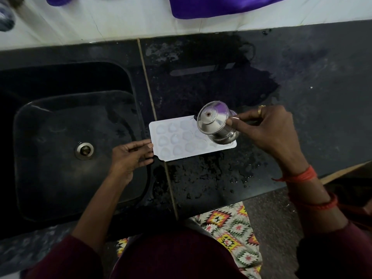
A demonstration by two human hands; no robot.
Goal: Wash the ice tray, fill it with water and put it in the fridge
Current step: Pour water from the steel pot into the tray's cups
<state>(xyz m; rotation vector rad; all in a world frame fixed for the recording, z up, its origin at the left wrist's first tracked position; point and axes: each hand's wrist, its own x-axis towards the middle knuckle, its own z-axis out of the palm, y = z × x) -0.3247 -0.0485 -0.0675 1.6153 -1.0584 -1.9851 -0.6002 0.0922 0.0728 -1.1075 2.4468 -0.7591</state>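
Note:
A white ice tray [179,137] with several rounded cups lies flat on the black counter [302,97], just right of the sink. My left hand [130,156] pinches the tray's left edge between thumb and fingers. My right hand [267,129] grips a small steel tumbler [215,125], tilted on its side over the tray's right end with its mouth toward the tray's left. Water glints in some of the cups.
A black sink [60,148] with a steel drain [84,151] lies to the left. Water is spilled on the counter around and in front of the tray. Purple cloth [221,7] hangs by the white wall behind. A patterned mat [231,228] lies on the floor.

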